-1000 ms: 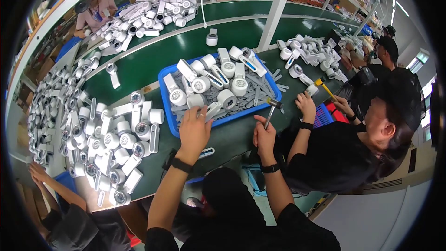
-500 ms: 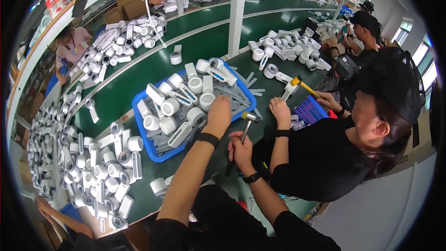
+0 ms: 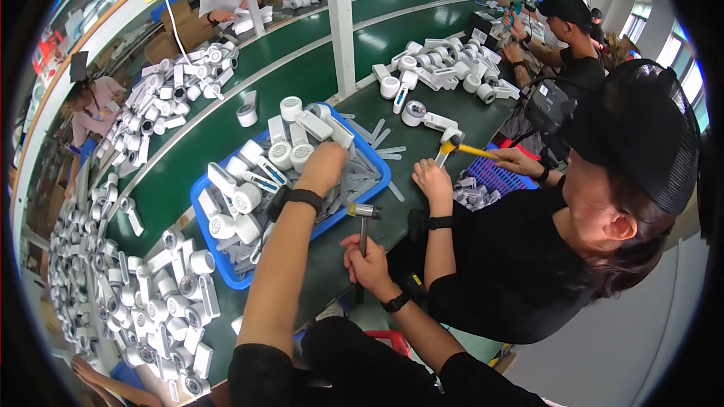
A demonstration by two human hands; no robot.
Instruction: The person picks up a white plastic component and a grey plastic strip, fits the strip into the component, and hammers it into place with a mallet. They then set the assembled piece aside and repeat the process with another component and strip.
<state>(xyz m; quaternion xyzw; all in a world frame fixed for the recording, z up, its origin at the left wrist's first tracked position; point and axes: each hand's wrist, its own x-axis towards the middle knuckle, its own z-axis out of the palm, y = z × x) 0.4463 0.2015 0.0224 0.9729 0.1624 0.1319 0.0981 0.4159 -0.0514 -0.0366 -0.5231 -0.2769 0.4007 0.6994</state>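
Note:
A blue basket (image 3: 243,280) on the bench holds white handheld fans (image 3: 246,198) lying over loose grey plastic strips (image 3: 359,173). My left hand (image 3: 324,169) reaches over its middle, fingers curled down among the fans beside the white handles. The back of that hand hides the fingertips, so what they grip cannot be made out. Nearer to me, just outside the basket's right rim, my right hand (image 3: 367,264) is closed around the shaft of a small hammer (image 3: 364,212). Its head points up, with a yellowish face at one end and a dark one at the other.
A large heap of white fans (image 3: 162,309) lies left of the basket. Another pile (image 3: 445,68) is at the back right. At my right a co-worker holds a yellow-handled hammer (image 3: 477,151) over a fan, near a purple basket (image 3: 504,178). A white post (image 3: 342,22) stands behind the basket.
My view has shifted to the right. My left hand has moved farther over the basket. The hammer in my right hand stands more upright. The co-worker's hammer has come down to a fan.

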